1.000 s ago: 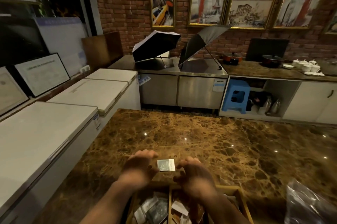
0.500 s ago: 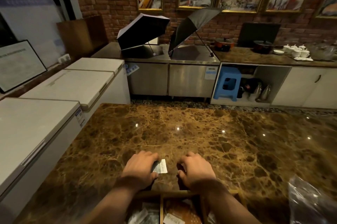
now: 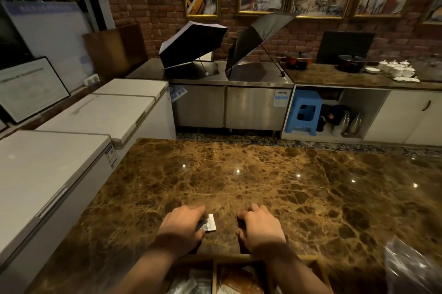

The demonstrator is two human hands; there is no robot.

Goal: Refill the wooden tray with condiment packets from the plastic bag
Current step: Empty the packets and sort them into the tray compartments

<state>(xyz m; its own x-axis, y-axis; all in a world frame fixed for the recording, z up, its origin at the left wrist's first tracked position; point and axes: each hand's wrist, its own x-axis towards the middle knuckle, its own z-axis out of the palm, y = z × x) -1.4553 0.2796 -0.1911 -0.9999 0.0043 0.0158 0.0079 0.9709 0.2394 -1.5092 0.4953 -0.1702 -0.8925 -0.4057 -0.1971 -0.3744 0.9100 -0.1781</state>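
1. A person's left hand (image 3: 181,228) pinches a small white condiment packet (image 3: 210,222) just above the brown marble counter (image 3: 263,174), fingers curled round its near-left part; only the right half of the packet shows past the fingers.

2. The right hand (image 3: 259,228) hovers beside it with knuckles bent and nothing visibly in it. The two hands are apart, with the packet between them.

3. The wooden tray (image 3: 239,257) lies at the frame's bottom edge, under the wrists; some packets already sit in its compartments. The plastic bag (image 3: 413,269) rests well apart, at the lower right.

4. Risk, as a judgement: the hold looks light and covers one end only, so the packet could slip onto the counter, or land in the wrong compartment, since the tray sits nearly out of view below the arms.

5. A forearm drawn back carelessly could also nudge the tray's far rim.

6. The packet's long axis appears to run roughly away from the person, tilted slightly; its free edge points right, toward the other hand. Printing is too small to read.
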